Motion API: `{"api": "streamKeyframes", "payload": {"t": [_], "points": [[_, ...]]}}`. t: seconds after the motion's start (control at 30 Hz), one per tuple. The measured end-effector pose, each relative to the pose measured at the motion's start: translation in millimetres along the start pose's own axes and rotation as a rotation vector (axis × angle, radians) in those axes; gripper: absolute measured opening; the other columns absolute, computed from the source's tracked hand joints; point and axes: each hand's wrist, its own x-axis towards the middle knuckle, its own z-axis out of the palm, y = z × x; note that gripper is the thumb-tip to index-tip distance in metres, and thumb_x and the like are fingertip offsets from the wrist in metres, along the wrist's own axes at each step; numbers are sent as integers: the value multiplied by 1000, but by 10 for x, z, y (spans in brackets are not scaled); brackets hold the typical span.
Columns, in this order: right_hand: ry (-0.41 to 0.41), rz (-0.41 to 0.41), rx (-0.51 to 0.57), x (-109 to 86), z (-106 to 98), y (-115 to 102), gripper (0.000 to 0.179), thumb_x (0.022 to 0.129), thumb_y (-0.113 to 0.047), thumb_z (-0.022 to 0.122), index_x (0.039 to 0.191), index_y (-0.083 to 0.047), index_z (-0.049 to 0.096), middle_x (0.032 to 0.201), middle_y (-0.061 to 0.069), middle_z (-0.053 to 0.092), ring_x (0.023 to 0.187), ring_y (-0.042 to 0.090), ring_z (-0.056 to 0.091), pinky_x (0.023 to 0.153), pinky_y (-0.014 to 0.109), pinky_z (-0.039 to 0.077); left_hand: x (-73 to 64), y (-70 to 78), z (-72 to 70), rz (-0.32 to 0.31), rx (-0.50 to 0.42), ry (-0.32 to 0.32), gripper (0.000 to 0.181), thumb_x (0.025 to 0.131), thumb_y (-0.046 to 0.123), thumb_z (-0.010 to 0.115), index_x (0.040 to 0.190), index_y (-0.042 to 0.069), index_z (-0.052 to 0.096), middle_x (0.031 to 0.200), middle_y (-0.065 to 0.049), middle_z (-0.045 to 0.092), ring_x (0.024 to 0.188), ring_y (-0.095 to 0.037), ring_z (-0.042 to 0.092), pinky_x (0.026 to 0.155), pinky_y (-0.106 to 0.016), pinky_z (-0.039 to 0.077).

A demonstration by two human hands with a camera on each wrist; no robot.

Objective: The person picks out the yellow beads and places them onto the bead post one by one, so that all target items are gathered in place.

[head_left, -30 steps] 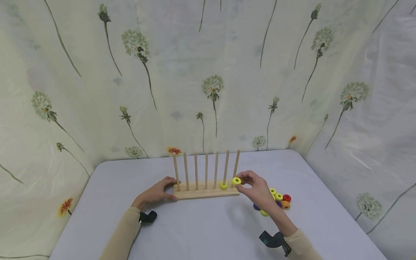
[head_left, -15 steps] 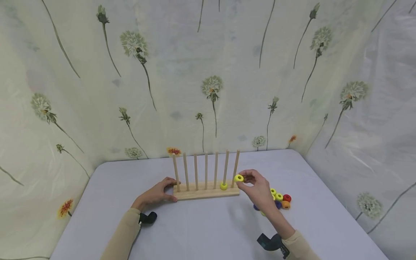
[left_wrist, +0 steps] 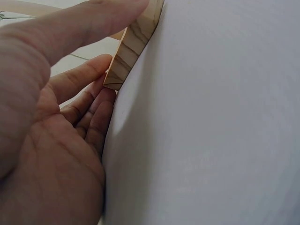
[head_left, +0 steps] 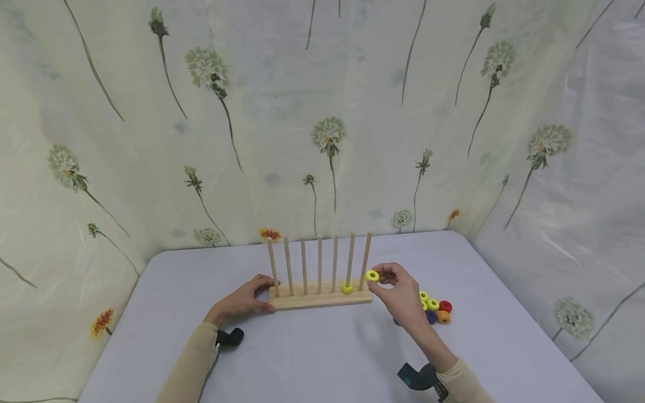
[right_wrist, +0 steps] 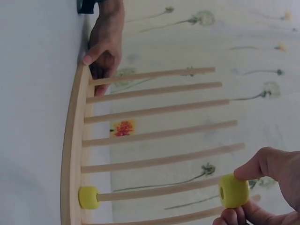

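Note:
A wooden rack with a row of several upright pegs stands on the table. Its left end is gripped by my left hand, thumb at the front and fingers behind, as the left wrist view shows around the wooden end. Between thumb and fingertips, my right hand pinches a yellow bead just right of the rightmost peg. The bead's hole faces the rack base in the right wrist view. Another yellow bead sits at the foot of the second peg from the right.
Loose beads lie on the table right of the rack, partly behind my right forearm: several yellow ones, a red bead, an orange bead and purple ones. A flower-patterned curtain rises behind the white table.
My right hand has shifted slightly right and up with the yellow bead, away from the foot of the rightmost peg. The left hand and the rack hold still.

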Motion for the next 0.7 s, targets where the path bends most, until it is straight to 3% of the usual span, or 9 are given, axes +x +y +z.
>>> {"api": "streamKeyframes", "payload": {"t": [0.4,0.7], "points": [[6,-38,-2,86,-40,-101,32,84,-13,73,112,-5,61,106,8,63,94,19,60,88,36,51,3,28,-8,-28,11,5,68,72,37,84,131,16,56,135,-2,45,130,-24,38,112,-52,26],[-7,-15,27,188,-41,-184,32,85,-15,71,113,-6,61,107,9,64,96,19,61,91,35,50,20,-14,0,-11,14,1,66,73,35,83,130,16,57,134,-3,46,128,-23,39,111,-50,27]]}}
